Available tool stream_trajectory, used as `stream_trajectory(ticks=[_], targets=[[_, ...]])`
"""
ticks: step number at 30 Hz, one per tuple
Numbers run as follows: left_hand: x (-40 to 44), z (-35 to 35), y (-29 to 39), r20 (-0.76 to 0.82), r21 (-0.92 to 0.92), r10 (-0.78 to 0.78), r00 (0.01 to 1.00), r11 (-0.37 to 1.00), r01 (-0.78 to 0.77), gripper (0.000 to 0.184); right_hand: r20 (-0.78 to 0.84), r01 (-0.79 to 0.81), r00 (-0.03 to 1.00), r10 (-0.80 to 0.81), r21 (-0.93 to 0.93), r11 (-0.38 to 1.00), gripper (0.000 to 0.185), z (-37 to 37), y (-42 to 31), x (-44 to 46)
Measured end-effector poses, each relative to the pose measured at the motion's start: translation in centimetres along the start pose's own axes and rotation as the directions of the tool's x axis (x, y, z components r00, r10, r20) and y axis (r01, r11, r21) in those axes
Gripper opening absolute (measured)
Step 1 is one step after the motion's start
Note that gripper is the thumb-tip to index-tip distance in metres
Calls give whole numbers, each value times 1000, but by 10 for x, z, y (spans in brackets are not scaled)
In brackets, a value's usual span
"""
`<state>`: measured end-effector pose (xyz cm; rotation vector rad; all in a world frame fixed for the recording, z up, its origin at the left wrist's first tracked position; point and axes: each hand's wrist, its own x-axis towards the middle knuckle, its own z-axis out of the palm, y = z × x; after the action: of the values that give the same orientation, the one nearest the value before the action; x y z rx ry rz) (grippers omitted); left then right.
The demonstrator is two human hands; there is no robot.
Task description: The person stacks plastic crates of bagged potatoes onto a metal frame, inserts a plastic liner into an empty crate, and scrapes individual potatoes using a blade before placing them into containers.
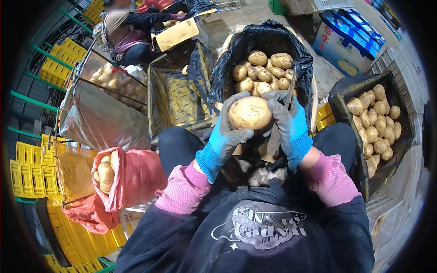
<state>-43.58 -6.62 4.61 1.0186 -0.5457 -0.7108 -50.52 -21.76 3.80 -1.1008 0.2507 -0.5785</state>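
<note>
A large potato (250, 113) is in front of my chest, above the near end of a box lined with black plastic (291, 43). My left hand (224, 132), in a grey and blue work glove, wraps its left side with the thumb underneath. My right hand (289, 120), gloved alike, has its fingers bent against the potato's right edge; some fingertips are hard to make out. Beyond my hands, several smaller potatoes (264, 73) lie in the lined box. Torn cardboard (272, 144) shows below and between my hands.
Right of me, a dark-lined crate (339, 102) holds rows of potatoes. Another lined box (159, 77) stands left, holding one potato. A red mesh sack (141, 175) of potatoes lies by my left knee. A co-worker (129, 32) sits far left; a blue-white carton (348, 43) stands far right.
</note>
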Motion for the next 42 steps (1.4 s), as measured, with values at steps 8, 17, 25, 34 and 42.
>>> stream_trajectory(ticks=[8,17,25,34,42], targets=[[8,6,-6,30,-107,-68,997,992,71,92,-19,-204,979,204,-25,979,32,-6,-28,-4],[16,16,-7,23,-54,-8,1000,999,9,87,165,-221,960,225,-42,974,52,-20,-39,-12],[30,7,7,28,-98,40,999,994,-37,85,131,-136,981,143,-55,989,47,-24,-45,-8],[93,-347,-3,-527,665,-19,850,614,426,73,-204,-37,979,-7,-212,977,18,-36,-104,24],[107,-410,-78,-469,837,120,875,-256,484,27,-264,-107,962,71,-124,987,59,-43,-89,49]])
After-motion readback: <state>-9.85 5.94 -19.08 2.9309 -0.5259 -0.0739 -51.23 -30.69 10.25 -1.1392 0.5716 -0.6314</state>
